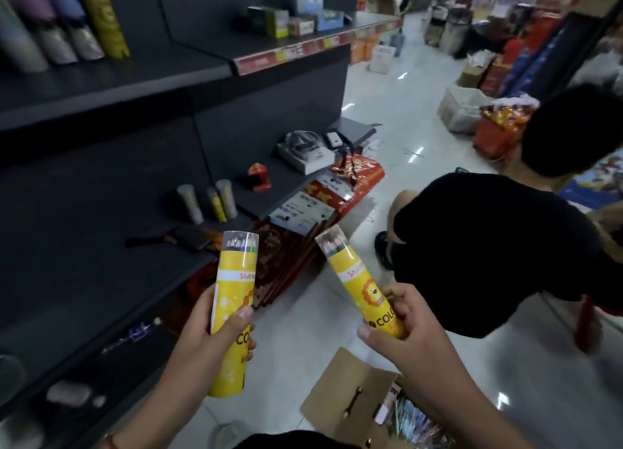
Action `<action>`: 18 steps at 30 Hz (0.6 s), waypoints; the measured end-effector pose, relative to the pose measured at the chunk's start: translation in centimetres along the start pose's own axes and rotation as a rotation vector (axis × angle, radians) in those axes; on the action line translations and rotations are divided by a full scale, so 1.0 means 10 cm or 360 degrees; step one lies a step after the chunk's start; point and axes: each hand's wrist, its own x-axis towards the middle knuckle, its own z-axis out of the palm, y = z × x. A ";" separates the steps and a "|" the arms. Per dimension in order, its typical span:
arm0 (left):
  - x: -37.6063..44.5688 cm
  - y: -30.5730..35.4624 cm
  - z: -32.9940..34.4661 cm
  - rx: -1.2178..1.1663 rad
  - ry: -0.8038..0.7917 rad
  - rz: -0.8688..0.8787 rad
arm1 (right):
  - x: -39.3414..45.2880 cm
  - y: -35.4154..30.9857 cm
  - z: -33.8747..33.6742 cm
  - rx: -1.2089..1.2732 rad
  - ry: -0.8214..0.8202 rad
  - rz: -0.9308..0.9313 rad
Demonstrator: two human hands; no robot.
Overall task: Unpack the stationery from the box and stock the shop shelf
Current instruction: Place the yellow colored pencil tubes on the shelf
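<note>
Hidden or unclear: the cardboard box on the floor was cut off by the lower edge of the view, and its contents were seen only as a blurred mass of packets at the opening. The items on the lowest shelf were too dark and blurred to be identified. A second person in a black top was crouched at the right, seen from behind and partly cut off.

Writing: two yellow pencil tubes were recorded, each with a clear cap through which coloured pencil tips were visible. On the left tube "ShiF" and "COL" were read, the rest being covered by the thumb. On the right tube a lion cartoon and "COLO" were read; the band lettering above was only partly legible. The price strips on the upper shelf edge could not be read.

Hands: the left hand was curled round the middle of the left tube, which was held upright in front of the middle shelf. The right hand was closed on the lower end of the right tube, which was tilted to the left above the floor, just over the box.

Also noted: three similar tubes stood further back on the middle shelf.
</note>
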 end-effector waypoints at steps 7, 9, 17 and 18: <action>0.68 0.29 -1.01 0.0084 0.0040 0.0185 | 0.82 -0.45 1.12 0.0032 -0.0072 -0.0165; 0.88 0.37 -1.25 0.0095 0.0043 0.0212 | 1.03 -0.56 1.41 0.0091 -0.0095 -0.0161; 1.51 0.84 -1.90 -0.0051 0.0054 0.0278 | 1.71 -0.98 2.17 0.0548 -0.0147 -0.0062; 1.58 0.91 -1.93 -0.0075 0.0067 0.0296 | 1.80 -1.04 2.20 0.0587 -0.0161 -0.0063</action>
